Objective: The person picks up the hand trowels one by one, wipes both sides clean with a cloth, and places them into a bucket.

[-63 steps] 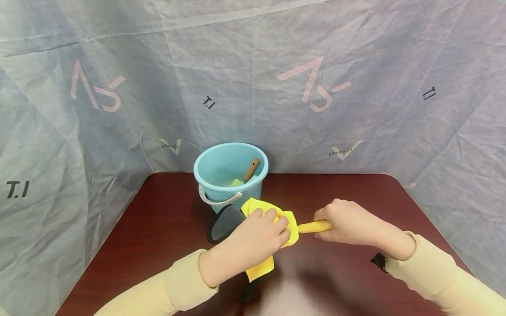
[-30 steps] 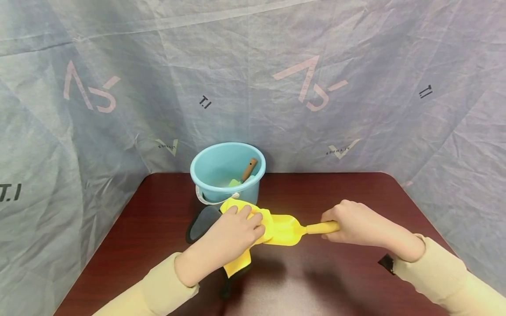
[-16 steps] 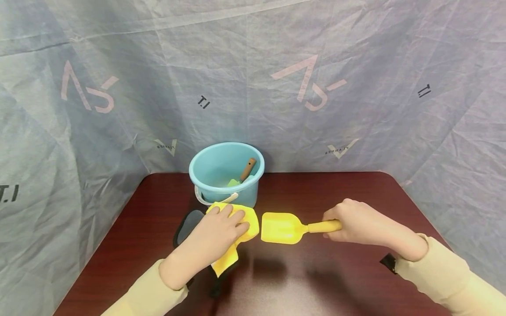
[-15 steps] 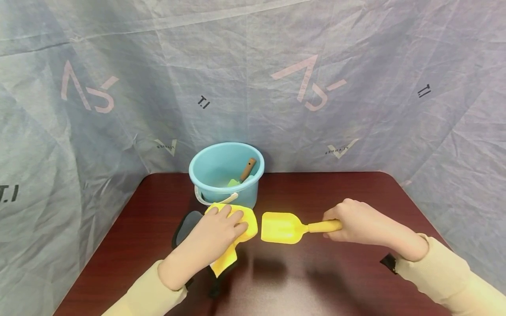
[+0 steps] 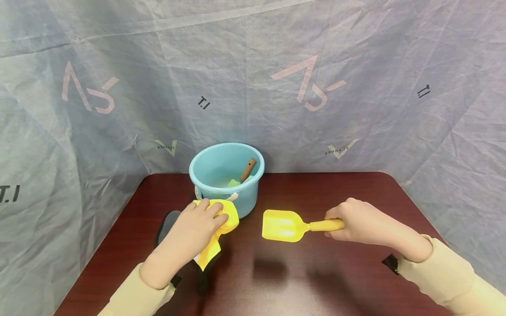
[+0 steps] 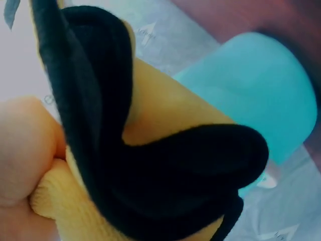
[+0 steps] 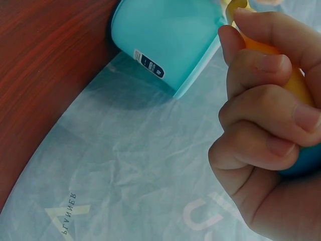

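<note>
My left hand (image 5: 190,227) grips a fluffy yellow cloth (image 5: 210,252), which hangs below the fingers. A dark grey, black-edged flap (image 5: 168,224) shows beside that hand; in the left wrist view its black folds (image 6: 165,175) lie against the cloth. My right hand (image 5: 357,221) holds a yellow shovel (image 5: 282,225) by its handle, blade pointing left, raised above the table. In the right wrist view the fingers (image 7: 266,108) curl round the handle, whose end is blue. Cloth and shovel are apart.
A light blue bucket (image 5: 249,199) with a white handle stands behind the hands. Inside it are a brown-handled tool (image 5: 248,170) and something green (image 5: 233,182). The dark red table (image 5: 324,188) ends at a grey printed sheet (image 5: 253,87).
The left hand has drawn the cloth leftward off the shovel, uncovering its blade. The right hand keeps hold of the handle and shifts only slightly to the right.
</note>
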A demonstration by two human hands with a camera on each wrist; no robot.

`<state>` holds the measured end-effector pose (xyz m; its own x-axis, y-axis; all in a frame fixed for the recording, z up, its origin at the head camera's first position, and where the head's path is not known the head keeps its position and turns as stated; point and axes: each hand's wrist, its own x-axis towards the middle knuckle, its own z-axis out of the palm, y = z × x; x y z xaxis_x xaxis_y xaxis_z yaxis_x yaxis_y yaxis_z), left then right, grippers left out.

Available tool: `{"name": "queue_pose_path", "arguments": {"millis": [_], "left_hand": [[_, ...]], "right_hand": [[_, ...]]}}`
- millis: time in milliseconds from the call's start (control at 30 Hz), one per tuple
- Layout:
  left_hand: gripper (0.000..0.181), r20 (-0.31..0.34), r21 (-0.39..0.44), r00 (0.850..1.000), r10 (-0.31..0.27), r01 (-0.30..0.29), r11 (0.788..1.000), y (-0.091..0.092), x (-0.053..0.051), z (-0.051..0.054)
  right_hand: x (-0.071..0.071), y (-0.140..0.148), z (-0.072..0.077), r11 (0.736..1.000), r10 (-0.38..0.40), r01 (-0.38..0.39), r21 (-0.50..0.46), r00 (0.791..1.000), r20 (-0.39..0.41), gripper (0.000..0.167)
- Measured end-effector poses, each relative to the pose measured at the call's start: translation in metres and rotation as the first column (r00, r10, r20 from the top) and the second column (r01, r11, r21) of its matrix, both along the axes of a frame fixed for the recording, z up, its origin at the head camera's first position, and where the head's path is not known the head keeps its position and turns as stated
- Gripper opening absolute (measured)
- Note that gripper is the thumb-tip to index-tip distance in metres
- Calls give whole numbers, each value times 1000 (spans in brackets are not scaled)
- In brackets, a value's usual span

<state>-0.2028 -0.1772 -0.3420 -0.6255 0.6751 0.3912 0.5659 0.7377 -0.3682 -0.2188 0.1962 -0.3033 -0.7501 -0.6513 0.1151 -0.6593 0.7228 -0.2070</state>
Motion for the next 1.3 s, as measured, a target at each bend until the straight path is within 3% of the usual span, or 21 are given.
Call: {"name": "queue_pose_path", "arguments": {"millis": [200, 333, 533, 700, 967, 1167, 1300], "left_hand": [[32, -85, 26, 996, -14, 16, 1000, -1, 1, 18], [29, -147, 58, 988, -54, 63, 996, 5, 1, 33], [23, -249, 77, 959, -137, 160, 984, 24, 2, 54], [17, -303, 71, 934, -190, 221, 973, 42, 5, 66], [16, -306, 0, 925, -226, 237, 971, 69, 7, 70], [16, -304, -46, 919, -252, 250, 967, 83, 6, 63], [14, -280, -75, 927, -250, 239, 968, 89, 6, 56]], "right_hand": [[0, 2, -2, 1000, -8, 8, 0, 1000, 13, 24], [-1, 1, -3, 1000, -4, 4, 0, 1000, 20, 24], [-3, -1, -4, 1000, -7, 7, 4, 1000, 25, 24], [-6, -4, -4, 1000, 20, -19, -8, 1000, 11, 22], [-9, -11, -5, 1000, 22, -22, -5, 1000, 11, 23], [-11, -17, -6, 1000, 25, -25, -4, 1000, -2, 26], [-11, -21, -4, 1000, 31, -31, -5, 1000, -3, 26]]}}
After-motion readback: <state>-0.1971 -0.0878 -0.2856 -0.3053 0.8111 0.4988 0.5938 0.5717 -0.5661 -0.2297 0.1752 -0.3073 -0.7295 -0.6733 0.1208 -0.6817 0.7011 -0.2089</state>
